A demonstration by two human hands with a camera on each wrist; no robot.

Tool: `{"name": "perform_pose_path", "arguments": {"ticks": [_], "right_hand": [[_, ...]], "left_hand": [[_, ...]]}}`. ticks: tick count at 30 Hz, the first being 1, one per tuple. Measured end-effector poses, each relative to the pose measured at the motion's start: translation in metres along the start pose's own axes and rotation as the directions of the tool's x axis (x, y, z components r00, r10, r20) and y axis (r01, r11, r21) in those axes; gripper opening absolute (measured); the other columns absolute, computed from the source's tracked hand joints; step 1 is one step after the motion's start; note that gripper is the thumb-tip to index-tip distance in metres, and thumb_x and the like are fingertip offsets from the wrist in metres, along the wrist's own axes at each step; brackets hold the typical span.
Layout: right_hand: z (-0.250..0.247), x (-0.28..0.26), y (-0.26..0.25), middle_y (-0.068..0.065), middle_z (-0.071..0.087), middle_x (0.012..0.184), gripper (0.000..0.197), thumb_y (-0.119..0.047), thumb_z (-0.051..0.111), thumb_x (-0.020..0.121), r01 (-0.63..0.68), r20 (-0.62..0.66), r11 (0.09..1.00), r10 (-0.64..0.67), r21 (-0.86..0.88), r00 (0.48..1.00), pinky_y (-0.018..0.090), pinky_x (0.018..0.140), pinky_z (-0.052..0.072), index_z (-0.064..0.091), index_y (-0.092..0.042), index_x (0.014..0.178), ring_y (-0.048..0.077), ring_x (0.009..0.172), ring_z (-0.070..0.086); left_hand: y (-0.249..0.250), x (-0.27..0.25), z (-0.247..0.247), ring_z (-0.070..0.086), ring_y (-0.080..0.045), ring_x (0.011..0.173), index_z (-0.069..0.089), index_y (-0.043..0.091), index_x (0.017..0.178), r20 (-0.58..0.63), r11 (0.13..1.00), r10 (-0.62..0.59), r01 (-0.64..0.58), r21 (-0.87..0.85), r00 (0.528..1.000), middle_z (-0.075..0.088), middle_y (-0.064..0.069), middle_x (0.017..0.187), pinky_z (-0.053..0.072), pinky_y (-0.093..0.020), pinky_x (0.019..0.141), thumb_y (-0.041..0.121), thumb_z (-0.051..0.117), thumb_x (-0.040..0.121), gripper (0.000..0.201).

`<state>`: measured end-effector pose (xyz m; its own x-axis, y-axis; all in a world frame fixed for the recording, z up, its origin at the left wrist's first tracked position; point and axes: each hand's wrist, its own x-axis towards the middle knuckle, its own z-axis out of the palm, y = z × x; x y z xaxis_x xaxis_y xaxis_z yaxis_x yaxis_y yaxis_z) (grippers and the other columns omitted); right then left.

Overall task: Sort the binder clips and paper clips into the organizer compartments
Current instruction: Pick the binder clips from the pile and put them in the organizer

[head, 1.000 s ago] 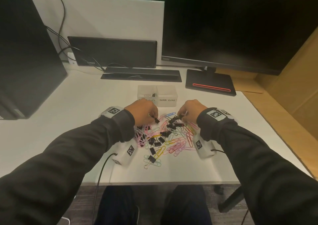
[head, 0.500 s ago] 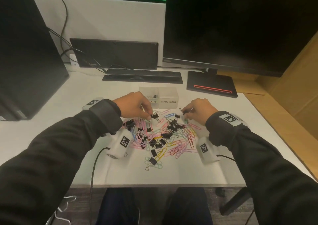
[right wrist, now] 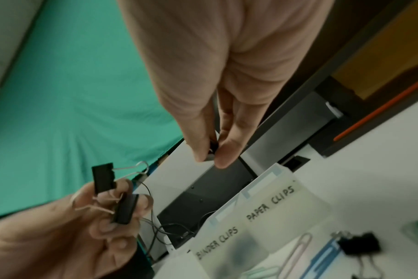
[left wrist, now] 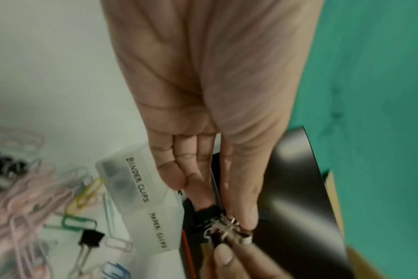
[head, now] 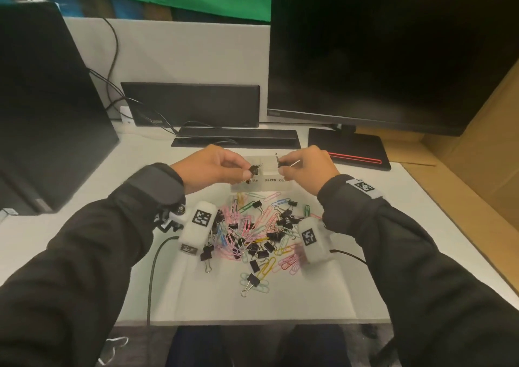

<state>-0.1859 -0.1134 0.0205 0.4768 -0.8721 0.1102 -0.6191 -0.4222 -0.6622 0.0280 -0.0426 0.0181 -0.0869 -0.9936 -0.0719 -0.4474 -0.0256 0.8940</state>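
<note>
**Both hands over the organizer, each holding binder clips**

Left hand point(head: 209, 170) raised above the organizer point(head: 259, 188), grip closed on two black binder clips point(right wrist: 112, 192) — pinched between thumb and fingertips, wire handles sticking out. They hang over the compartment lettered BINDER CLIPS.

Right hand point(head: 307, 170) just beside it, above the PAPER CLIPS compartment. Its grip pinches a small black binder clip point(head: 278, 161) between thumb and forefinger; wrist view shows only a sliver of it.

Organizer is translucent, two compartments side by side, labels facing the person. Dark shapes show through the binder-clip side; what they are is too blurred to tell.

Nearer the person on the white counter point(head: 351, 291): a loose pile point(head: 258, 234) of coloured paper clips and black binder clips. Monitor point(head: 393, 52) behind.
</note>
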Motion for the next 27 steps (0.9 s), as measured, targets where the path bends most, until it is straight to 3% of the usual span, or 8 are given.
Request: {"name": "perform_pose_path", "arguments": {"ticks": [2, 4, 8, 13, 15, 18, 21, 27], "right_hand": [[0.002, 0.002, 0.004, 0.002, 0.071, 0.089, 0.022, -0.018, 0.066, 0.087, -0.027, -0.015, 0.997, 0.028, 0.077, 0.999, 0.010, 0.076, 0.044, 0.073, -0.012, 0.107, 0.009, 0.070, 0.067], [0.003, 0.001, 0.008, 0.003, 0.071, 0.092, 0.021, -0.016, 0.067, 0.087, -0.044, -0.018, 0.988, 0.047, 0.150, 0.999, -0.002, 0.057, 0.041, 0.073, -0.010, 0.106, 0.006, 0.068, 0.067], [0.003, 0.000, 0.012, 0.005, 0.070, 0.098, 0.022, -0.014, 0.067, 0.087, -0.079, -0.023, 0.971, 0.086, 0.224, 0.996, -0.003, 0.048, 0.040, 0.072, -0.008, 0.107, 0.011, 0.072, 0.068], [0.005, 0.003, 0.015, 0.008, 0.069, 0.097, 0.023, -0.011, 0.067, 0.087, -0.084, -0.035, 0.968, 0.095, 0.236, 0.995, -0.004, 0.045, 0.038, 0.072, -0.005, 0.108, 0.012, 0.069, 0.067], [0.006, 0.005, 0.015, 0.007, 0.069, 0.094, 0.022, -0.012, 0.067, 0.087, -0.079, -0.038, 0.973, 0.089, 0.219, 0.995, -0.004, 0.045, 0.038, 0.072, -0.006, 0.107, 0.009, 0.067, 0.066], [0.010, 0.010, 0.010, 0.008, 0.072, 0.097, 0.022, -0.012, 0.067, 0.087, -0.060, -0.042, 0.983, 0.069, 0.171, 0.997, 0.000, 0.054, 0.044, 0.073, -0.007, 0.107, 0.016, 0.075, 0.070], [0.017, 0.020, 0.001, 0.009, 0.073, 0.100, 0.023, -0.014, 0.067, 0.087, -0.024, -0.037, 0.997, 0.027, 0.076, 0.999, 0.022, 0.085, 0.053, 0.073, -0.008, 0.108, 0.022, 0.086, 0.071], [0.044, 0.054, -0.020, 0.012, 0.072, 0.107, 0.024, -0.014, 0.060, 0.090, 0.065, 0.059, 0.984, -0.056, -0.167, 0.997, 0.023, 0.085, 0.044, 0.073, -0.008, 0.109, 0.027, 0.100, 0.064]], "left_hand": [[-0.011, -0.001, -0.004, 0.065, -0.008, 0.076, 0.076, 0.016, 0.091, 0.052, 0.970, -0.002, 0.015, -0.243, 0.999, 0.073, -0.003, 0.088, 0.054, -0.014, 0.074, 0.038, 0.085, 0.060, 0.040], [-0.021, 0.001, -0.008, 0.064, -0.008, 0.071, 0.077, 0.017, 0.086, 0.090, 0.920, 0.022, 0.015, -0.391, 0.996, 0.072, 0.002, 0.081, 0.055, -0.017, 0.073, 0.042, 0.090, 0.051, 0.045], [-0.025, 0.003, -0.015, 0.069, -0.009, 0.078, 0.077, 0.015, 0.088, 0.055, 0.886, -0.009, 0.033, -0.462, 0.998, 0.075, 0.000, 0.089, 0.056, -0.017, 0.074, 0.039, 0.090, 0.051, 0.046], [-0.007, 0.036, -0.017, 0.066, -0.013, 0.082, 0.072, 0.017, 0.094, -0.259, 0.993, -0.049, 0.075, 0.091, 0.965, 0.074, -0.003, 0.093, 0.051, -0.022, 0.080, 0.023, 0.074, 0.081, 0.015], [-0.006, 0.056, -0.011, 0.064, -0.014, 0.081, 0.071, 0.017, 0.094, -0.280, 0.924, -0.015, 0.121, 0.364, 0.960, 0.072, -0.004, 0.096, 0.051, -0.027, 0.081, 0.022, 0.072, 0.083, 0.013], [-0.014, 0.073, 0.008, 0.062, -0.025, 0.104, 0.070, 0.017, 0.108, -0.151, 0.673, -0.079, 0.164, 0.721, 0.985, 0.065, -0.006, 0.118, 0.050, -0.032, 0.091, 0.014, 0.060, 0.090, 0.020], [-0.018, 0.073, 0.017, 0.056, -0.028, 0.116, 0.063, 0.024, 0.121, -0.123, 0.589, -0.064, 0.137, 0.796, 0.990, 0.057, -0.007, 0.130, 0.048, -0.040, 0.099, 0.007, 0.048, 0.094, 0.035], [-0.014, 0.032, -0.008, 0.058, -0.029, 0.111, 0.065, 0.022, 0.116, -0.236, 0.610, 0.048, 0.159, 0.776, 0.971, 0.061, -0.007, 0.125, 0.049, -0.038, 0.094, 0.010, 0.047, 0.092, 0.032]]}}
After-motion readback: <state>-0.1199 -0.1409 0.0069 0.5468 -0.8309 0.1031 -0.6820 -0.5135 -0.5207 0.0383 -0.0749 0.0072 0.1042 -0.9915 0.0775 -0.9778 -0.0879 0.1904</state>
